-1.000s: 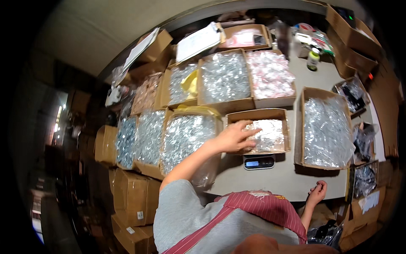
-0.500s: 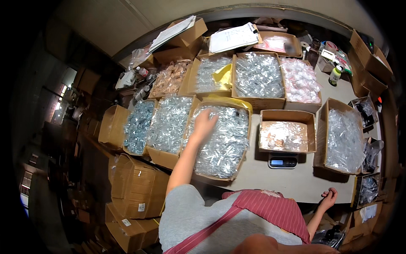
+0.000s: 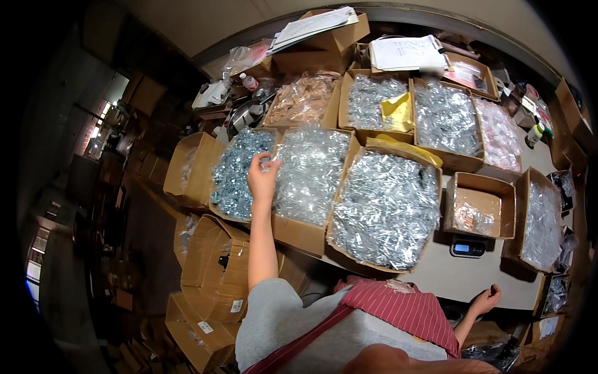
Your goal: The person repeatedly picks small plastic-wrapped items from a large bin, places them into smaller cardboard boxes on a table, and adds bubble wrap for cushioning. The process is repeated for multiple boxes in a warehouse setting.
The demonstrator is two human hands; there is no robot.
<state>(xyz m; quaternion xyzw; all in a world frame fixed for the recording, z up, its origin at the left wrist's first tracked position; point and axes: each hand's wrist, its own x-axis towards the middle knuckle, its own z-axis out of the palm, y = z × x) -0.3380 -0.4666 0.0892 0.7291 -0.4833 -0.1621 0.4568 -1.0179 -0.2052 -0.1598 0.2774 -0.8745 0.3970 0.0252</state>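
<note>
My left hand [image 3: 262, 179] is over the seam between the box of bluish metal pieces [image 3: 233, 177] and the neighbouring box of small clear packets [image 3: 311, 171]. Its thumb and fingers are bent together; whatever is between them is too small to make out. Far to the right, my right hand [image 3: 484, 301] hangs by the table's front edge with loosely curled fingers and nothing visible in it. Between the hands stand a large box full of shiny clear packets [image 3: 386, 209] and a smaller carton [image 3: 483, 227] with a few packets, on a digital scale [image 3: 468, 248].
Behind are boxes of orange-brown packets [image 3: 306, 98], silvery packets [image 3: 447, 121] and pinkish packets [image 3: 498, 137]. A yellow sheet [image 3: 397, 112] lies in another box. Papers on a clipboard [image 3: 408, 53] rest at the back. Cardboard cartons [image 3: 215, 265] stand below on the left.
My left hand has moved left, from the large box of shiny packets to the bluish-pieces box. The whole view has swung left. My right hand stays by the table edge.
</note>
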